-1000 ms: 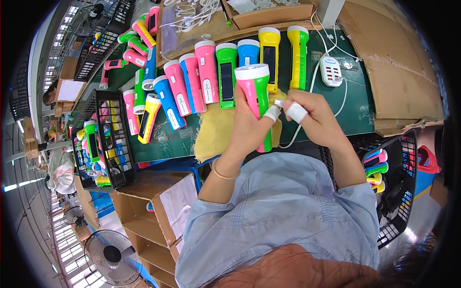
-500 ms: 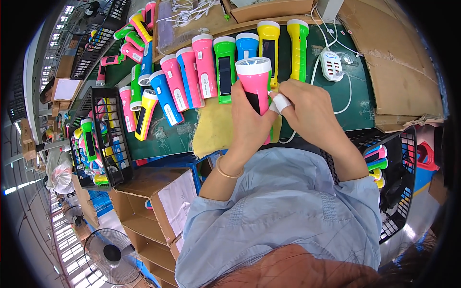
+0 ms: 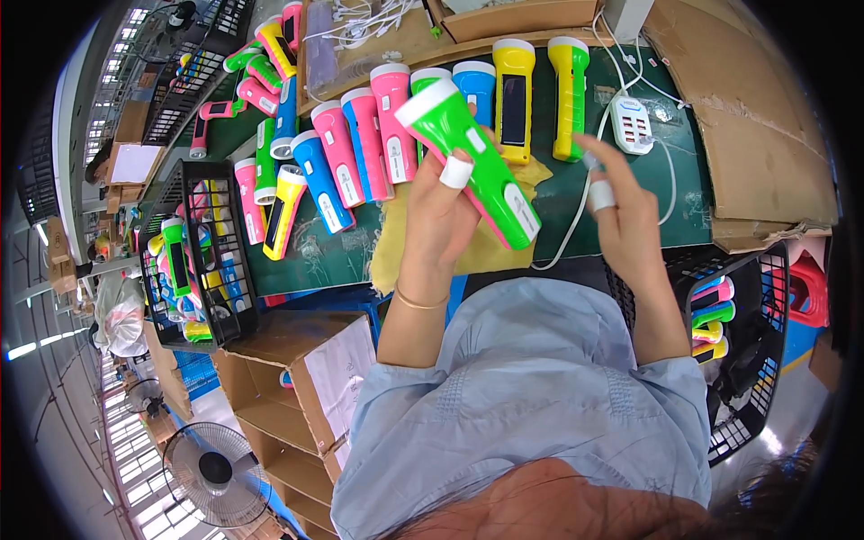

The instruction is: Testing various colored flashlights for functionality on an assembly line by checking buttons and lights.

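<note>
A green-and-pink flashlight lies tilted in my left hand, its white head up and to the left. The green side with the white switch and a pale label faces up; a pink edge shows beneath. White tape wraps a digit of this hand. My right hand is apart from the flashlight, index finger and thumb spread, with white tape on one digit. A small pale patch by its fingertips is unclear. Behind stands a row of flashlights, among them a yellow flashlight and a yellow-green flashlight. A yellow cloth lies beneath my left hand.
A white charging hub with cables sits on the green table. Black baskets with flashlights stand at the left and right. A cardboard shelf box is below left; folded cardboard lies right.
The flashlight has turned over from its pink side to its green side and tilted left. My right hand has come off it and moved right.
</note>
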Action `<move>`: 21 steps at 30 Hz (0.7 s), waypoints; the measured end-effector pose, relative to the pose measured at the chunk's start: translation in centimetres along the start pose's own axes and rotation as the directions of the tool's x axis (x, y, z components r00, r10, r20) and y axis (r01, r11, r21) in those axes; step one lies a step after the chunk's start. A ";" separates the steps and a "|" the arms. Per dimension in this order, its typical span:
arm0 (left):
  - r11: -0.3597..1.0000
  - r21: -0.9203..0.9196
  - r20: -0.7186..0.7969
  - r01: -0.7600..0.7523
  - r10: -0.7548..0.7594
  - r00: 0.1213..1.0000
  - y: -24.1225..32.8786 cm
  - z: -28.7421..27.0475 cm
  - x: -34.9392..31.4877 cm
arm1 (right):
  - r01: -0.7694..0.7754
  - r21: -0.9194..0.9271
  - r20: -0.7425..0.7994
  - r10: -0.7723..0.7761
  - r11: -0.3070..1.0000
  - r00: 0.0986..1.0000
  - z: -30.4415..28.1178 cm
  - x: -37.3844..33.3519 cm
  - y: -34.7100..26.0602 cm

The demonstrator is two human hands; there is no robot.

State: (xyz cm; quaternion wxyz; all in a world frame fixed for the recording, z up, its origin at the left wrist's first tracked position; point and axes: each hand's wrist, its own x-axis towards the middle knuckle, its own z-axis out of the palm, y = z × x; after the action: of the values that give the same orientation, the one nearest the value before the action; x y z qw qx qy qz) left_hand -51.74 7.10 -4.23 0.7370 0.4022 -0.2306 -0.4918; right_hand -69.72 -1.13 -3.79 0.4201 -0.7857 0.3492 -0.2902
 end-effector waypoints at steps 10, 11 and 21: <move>0.937 -0.348 0.031 -0.045 0.059 0.998 -1.6 -1.3 0.3 | -0.067 0.376 0.276 -0.043 0.924 0.960 1.3 -0.4 1.2; 0.938 -0.344 0.034 -0.041 0.056 0.998 -1.8 -1.3 0.4 | -0.035 0.452 0.236 -0.081 0.891 0.968 2.1 -0.7 1.2; 0.933 -0.348 0.056 -0.090 0.116 0.992 -2.8 -0.6 0.7 | 0.223 -0.317 -0.024 -0.243 0.922 0.970 4.9 -2.0 -1.0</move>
State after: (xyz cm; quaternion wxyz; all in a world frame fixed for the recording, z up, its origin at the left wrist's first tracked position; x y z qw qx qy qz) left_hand -52.49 6.12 -6.94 0.8116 0.2354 -0.1892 -0.5001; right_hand -66.89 3.14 -5.59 0.2419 -0.8685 0.3080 -0.3038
